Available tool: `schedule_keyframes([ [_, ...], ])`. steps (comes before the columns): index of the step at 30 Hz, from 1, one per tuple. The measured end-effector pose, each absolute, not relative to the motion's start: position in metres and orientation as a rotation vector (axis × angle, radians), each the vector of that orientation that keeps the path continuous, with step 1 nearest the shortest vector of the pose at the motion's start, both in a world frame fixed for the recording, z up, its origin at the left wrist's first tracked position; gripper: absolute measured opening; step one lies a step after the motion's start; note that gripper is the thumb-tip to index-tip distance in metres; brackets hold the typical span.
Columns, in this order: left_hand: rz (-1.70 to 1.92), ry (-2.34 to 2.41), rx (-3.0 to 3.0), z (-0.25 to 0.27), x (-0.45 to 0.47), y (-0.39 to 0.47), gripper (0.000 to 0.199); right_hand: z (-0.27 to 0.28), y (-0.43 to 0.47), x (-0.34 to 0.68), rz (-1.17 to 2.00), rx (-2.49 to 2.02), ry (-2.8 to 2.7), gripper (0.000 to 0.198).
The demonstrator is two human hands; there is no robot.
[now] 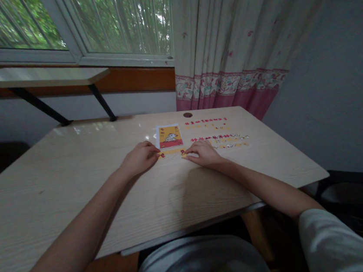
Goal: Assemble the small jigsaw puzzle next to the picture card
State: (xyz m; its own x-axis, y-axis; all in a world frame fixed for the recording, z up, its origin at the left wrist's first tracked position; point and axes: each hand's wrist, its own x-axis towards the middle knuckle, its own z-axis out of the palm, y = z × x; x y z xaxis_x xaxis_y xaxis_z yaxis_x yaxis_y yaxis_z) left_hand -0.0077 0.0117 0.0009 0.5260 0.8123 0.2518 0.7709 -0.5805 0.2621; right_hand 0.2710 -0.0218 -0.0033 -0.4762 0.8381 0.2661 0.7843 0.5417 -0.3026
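Note:
A short row of yellow and red jigsaw puzzle pieces (171, 152) lies flat on the table just below a picture card (169, 136) that shows a white animal on yellow and red. At the row's left end, my left hand (141, 159) has its thumb and fingers closed on a puzzle piece (162, 155). My right hand (205, 153) pinches another puzzle piece (182, 153) at the right end. The fingertips cover parts of both end pieces. Whether the pieces interlock is too small to tell.
Right of the card, loose pieces lie in several lines: red ones (205, 121) at the back, red ones (212, 137) nearer, and yellow and white ones (235, 145). The wooden table (77, 200) has a round cable hole (188, 115) and a raised shelf (46, 76) at the back left.

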Motion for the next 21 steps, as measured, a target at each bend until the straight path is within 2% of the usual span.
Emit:
schedule_keyframes([
  [7, 0.476, 1.369, 2.675, 0.0021, -0.0068, 0.0117, 0.046, -0.0038, -0.0231, 0.2701, 0.202, -1.256, -2.44, 0.024],
  [21, 0.49, 1.373, 2.689, 0.0036, -0.0083, 0.0104, 0.044, -0.0032, -0.0248, 0.2733, 0.195, -1.219, -2.462, 0.024],
])
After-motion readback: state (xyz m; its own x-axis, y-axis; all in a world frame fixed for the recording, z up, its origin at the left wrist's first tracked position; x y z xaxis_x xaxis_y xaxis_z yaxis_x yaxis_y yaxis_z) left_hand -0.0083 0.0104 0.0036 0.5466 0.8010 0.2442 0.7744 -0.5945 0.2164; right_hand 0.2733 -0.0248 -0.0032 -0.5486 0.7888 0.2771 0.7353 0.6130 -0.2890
